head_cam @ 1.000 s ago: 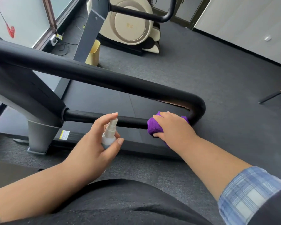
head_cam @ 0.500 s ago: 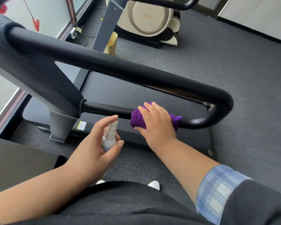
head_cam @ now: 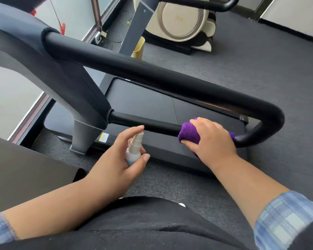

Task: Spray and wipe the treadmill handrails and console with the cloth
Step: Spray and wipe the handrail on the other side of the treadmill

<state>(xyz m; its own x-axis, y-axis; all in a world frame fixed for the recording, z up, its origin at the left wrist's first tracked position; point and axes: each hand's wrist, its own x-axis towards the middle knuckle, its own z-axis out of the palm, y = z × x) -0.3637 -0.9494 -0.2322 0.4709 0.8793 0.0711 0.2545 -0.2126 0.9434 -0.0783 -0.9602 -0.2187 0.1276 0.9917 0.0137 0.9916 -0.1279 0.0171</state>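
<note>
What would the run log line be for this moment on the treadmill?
step: wiping | right hand: presses purple cloth around lower handrail bar | left hand: holds spray bottle, finger on nozzle | console: out of view

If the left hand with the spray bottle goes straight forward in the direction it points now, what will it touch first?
Most likely the thin lower rail. The left hand holds the spray bottle pointing up at it, index finger close beneath it. Depth is unclear from one view.
</note>
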